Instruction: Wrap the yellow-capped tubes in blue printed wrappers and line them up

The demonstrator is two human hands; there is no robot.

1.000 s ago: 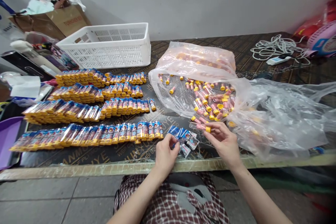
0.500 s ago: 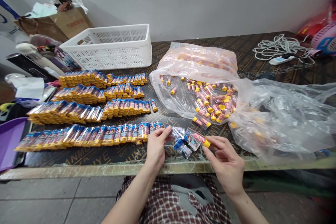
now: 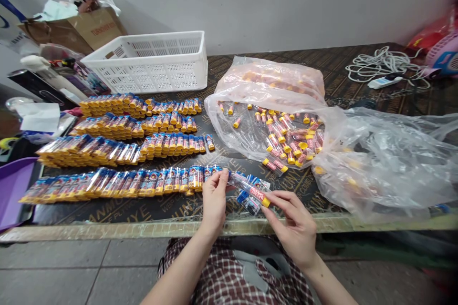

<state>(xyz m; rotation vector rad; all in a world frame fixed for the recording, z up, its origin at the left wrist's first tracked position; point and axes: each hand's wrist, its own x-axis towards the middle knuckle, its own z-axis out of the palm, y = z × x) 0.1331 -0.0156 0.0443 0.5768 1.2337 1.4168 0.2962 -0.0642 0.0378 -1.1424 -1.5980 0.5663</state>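
Note:
My right hand pinches the yellow-capped end of a small clear tube with red-and-white print. The tube tilts up toward my left hand, whose thumb and fingers are closed on a clear plastic sleeve. Tube and sleeve overlap between the hands; I cannot tell how far one is inside the other. Under them lies a small pile of flat blue-printed sleeves. Close by on the left runs a front row of blue-and-yellow wrapped tubes.
A large clear bag of loose yellow-capped tubes lies open behind my hands, its crumpled side spreading right. More wrapped rows stand behind the front one. At the back are a white basket and a coiled white cable.
My right hand has moved left with the tube, bringing it against the sleeve in my left hand. My left hand has barely moved.

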